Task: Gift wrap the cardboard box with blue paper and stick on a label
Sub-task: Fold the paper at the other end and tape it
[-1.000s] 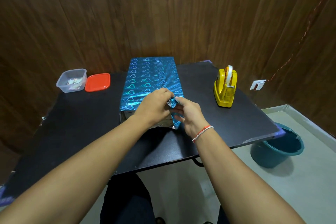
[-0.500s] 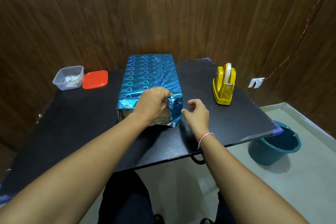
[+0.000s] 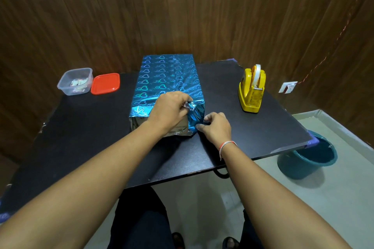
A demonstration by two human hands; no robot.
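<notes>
Both hands work the near end of the blue-wrapped box on the black table.

The left hand (image 3: 169,108) bunches crumpled blue paper (image 3: 194,116) at the top near edge of the box (image 3: 166,79), covering most of that end; the right hand (image 3: 216,127) pinches the paper's lower right corner. Whether the end flap is taped cannot be made out. The box lies mid-table, reaching its far edge. A yellow tape dispenser (image 3: 251,89) stands near the right edge; a clear tub (image 3: 75,81) with unreadable contents and a red lid (image 3: 105,83) sit at the far left corner. Dark wood panelling rises behind the black table (image 3: 81,137); a teal bucket (image 3: 307,159), partly hidden, stands on the pale floor.
</notes>
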